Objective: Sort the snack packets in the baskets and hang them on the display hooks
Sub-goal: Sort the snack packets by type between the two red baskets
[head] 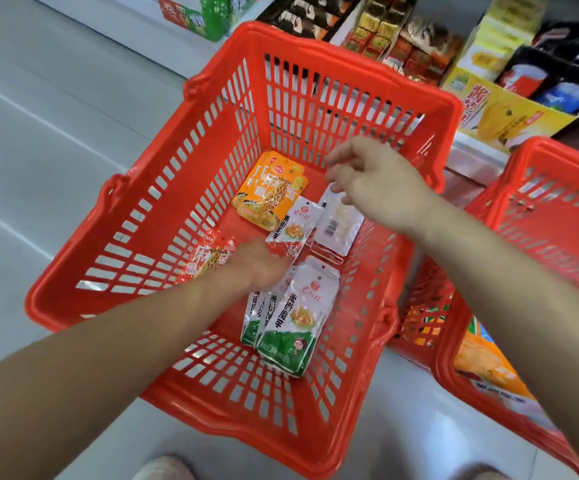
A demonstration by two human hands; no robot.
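— What are your hands doing in there?

— I'm holding both inside the basket on the floor. My left hand is resting low in the middle, just right of the red packet by the left wall. Its fingertips are lying on the lower end of the red-and-white packet. It's showing blurred, so I can't tell whether it's gripping anything.

— And the right?

— My right hand is hovering at the far right with its fingers loosely curled. Thumb and forefinger are sitting at the top edge of the white packet, which is lying back-up. That's the hole end, which I'm guessing is why I'm taking it there, ready for a hook. Whether I'm pinching it yet, I can't tell.

— Where's the rest lying?

— The orange packets are lying stacked at the far side and the green packets fanned at the near side, like with like, it seems. A second basket is standing just to the right. No hooks are showing.
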